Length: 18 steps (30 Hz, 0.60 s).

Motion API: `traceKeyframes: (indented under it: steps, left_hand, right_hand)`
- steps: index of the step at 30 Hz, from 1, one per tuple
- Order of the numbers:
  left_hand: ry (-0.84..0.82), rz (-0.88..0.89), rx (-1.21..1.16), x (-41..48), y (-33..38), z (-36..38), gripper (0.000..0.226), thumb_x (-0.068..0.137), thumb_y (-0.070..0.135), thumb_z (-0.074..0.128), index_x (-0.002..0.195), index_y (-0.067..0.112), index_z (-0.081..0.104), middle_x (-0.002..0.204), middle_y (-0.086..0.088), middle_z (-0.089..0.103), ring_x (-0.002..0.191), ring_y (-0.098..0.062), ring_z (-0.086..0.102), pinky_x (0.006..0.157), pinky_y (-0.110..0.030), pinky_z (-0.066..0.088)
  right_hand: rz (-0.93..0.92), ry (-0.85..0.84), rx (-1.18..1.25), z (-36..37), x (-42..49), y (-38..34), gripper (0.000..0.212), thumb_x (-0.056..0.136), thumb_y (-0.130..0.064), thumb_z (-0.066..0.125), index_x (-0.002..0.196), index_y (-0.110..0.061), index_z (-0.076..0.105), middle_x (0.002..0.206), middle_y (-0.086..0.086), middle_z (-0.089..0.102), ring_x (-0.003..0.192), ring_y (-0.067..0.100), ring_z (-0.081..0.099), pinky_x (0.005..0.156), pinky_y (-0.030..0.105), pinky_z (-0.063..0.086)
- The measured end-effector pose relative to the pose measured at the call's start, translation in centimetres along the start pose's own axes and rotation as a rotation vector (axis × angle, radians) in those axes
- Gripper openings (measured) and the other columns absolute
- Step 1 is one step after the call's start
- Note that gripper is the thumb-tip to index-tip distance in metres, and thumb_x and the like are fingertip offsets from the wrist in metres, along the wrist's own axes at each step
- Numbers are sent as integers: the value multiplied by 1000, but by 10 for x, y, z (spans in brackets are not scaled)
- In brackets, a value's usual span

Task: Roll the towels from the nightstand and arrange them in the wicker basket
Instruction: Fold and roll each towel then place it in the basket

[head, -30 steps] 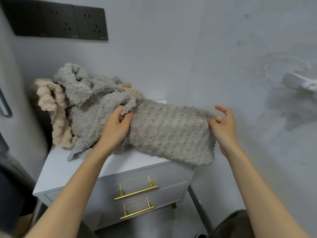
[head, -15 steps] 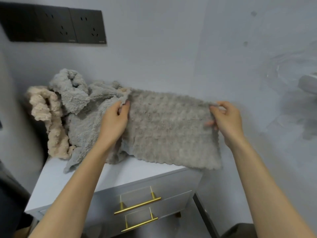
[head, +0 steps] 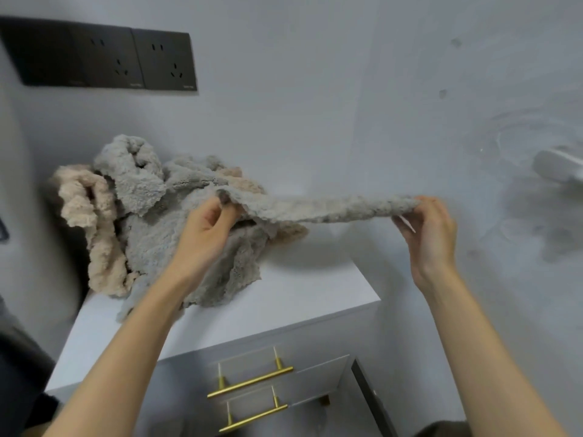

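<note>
Held towel: a fluffy grey towel (head: 331, 208) is stretched between both hands and seen nearly edge-on. It lies roughly level in the air above the right part of the nightstand (head: 299, 298), clear of its top.
Left hand: the left hand (head: 205, 228) pinches the towel's left end between thumb and curled fingers, just in front of the pile.
Right hand: the right hand (head: 426, 228) pinches the right end, fingers curled under the edge. A small white strip at its fingers may be a label, but it is too blurred to be sure.
Pile: crumpled grey towels (head: 142, 184) are heaped on the back left of the nightstand against the wall. A beige towel (head: 91, 216) drapes down the pile's left side.
Nightstand: white, with two drawers below, each with a gold bar handle (head: 250, 381).
Wall: a black socket panel (head: 104, 58) is mounted above the pile.
</note>
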State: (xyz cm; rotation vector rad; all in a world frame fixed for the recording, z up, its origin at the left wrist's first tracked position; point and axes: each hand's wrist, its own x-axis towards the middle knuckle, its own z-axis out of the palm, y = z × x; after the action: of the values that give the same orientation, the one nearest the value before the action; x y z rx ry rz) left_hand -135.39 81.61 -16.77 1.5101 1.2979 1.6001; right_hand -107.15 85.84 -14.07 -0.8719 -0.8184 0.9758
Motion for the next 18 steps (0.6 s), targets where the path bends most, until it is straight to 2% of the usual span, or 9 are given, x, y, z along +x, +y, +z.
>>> traceKeyframes:
  steps: [3, 5, 6, 7, 8, 10, 13, 15, 18]
  left_hand:
    - [-90, 121, 302, -19, -2, -9, 31, 94, 30, 52, 82, 5, 66, 71, 14, 60, 60, -2, 51, 58, -16, 37]
    - [-187, 180, 419, -25, -5, -15, 19, 93, 21, 56, 81, 20, 71, 89, 24, 62, 78, 3, 56, 66, -12, 40]
    - [-234, 152, 433, -30, -4, -17, 17, 92, 20, 58, 82, 26, 70, 97, 24, 63, 86, 4, 59, 72, -11, 42]
    - [-276, 91, 416, -34, -6, -18, 14, 91, 23, 59, 82, 24, 70, 93, 20, 65, 83, 3, 60, 73, -11, 43]
    - [-309, 31, 396, -38, -6, -19, 20, 90, 30, 60, 80, 14, 68, 79, 15, 63, 68, 1, 57, 65, -15, 42]
    - [-346, -56, 363, -46, -6, -18, 46, 86, 41, 57, 69, -1, 50, 56, 3, 40, 48, -4, 36, 49, -18, 29]
    - [-384, -43, 408, -53, -4, -15, 43, 87, 40, 55, 62, 9, 38, 53, 5, 28, 48, -5, 28, 49, -22, 23]
    - [-421, -54, 420, -55, -5, -11, 42, 89, 37, 57, 62, 12, 37, 50, 8, 31, 47, -6, 31, 49, -22, 25]
    - [-472, -59, 450, -60, -8, -3, 42, 91, 34, 58, 62, 15, 35, 46, 11, 30, 46, -4, 28, 48, -18, 24]
  right_hand:
    - [100, 0, -338, -24, -7, 10, 24, 88, 1, 44, 71, -16, 49, 72, 4, 49, 69, 15, 51, 68, 27, 48]
    - [128, -22, -528, -36, -9, 16, 24, 84, 3, 46, 69, -16, 47, 69, 2, 46, 65, 15, 44, 62, 26, 40]
    - [136, -29, -590, -40, -10, 18, 25, 83, 5, 48, 70, -16, 47, 68, 2, 46, 63, 15, 43, 61, 25, 38]
    - [145, -30, -624, -45, -11, 19, 25, 83, 6, 50, 73, -17, 48, 69, 2, 48, 62, 13, 43, 59, 22, 37]
    - [157, -31, -640, -48, -12, 20, 26, 83, 7, 52, 76, -17, 48, 71, 2, 50, 62, 12, 44, 56, 20, 36]
    - [180, -41, -656, -55, -13, 21, 27, 82, 13, 51, 83, -14, 48, 73, 4, 52, 61, 12, 45, 47, 11, 38]
    - [201, -64, -661, -65, -14, 20, 32, 77, 24, 42, 87, -4, 56, 69, 5, 55, 60, 15, 46, 39, 9, 36]
    - [234, -78, -679, -70, -14, 19, 39, 77, 25, 38, 97, 0, 60, 78, 6, 59, 64, 13, 49, 42, 11, 38]
    - [317, -151, -744, -78, -13, 24, 45, 74, 24, 33, 97, 4, 66, 88, 10, 62, 79, 21, 56, 67, 28, 48]
